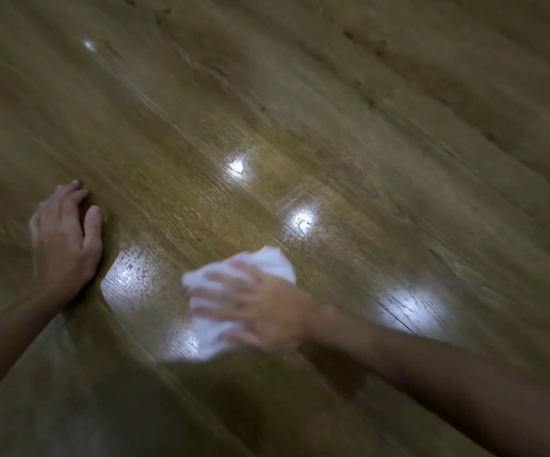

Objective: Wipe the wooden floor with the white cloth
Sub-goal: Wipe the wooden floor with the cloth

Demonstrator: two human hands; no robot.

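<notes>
— Where was the white cloth [268, 262]?

— Bunched on the wooden floor [333, 103], near and just right of centre; it lay under the right hand [260, 308], poking out beyond the fingers [220, 278] on the far side and below them on the left.

— And those fingers?

— Spread over the cloth, pressing it flat; blurred, though.

— The left hand [65, 239]?

— Well apart to the left; fingers loosely together, resting on the boards, holding nothing; glare spots [301, 221] lay beyond.

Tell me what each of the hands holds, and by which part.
The right hand lies on top of the bunched white cloth, pressing it to the floor. The left hand holds nothing; it rests on the floor.
</notes>
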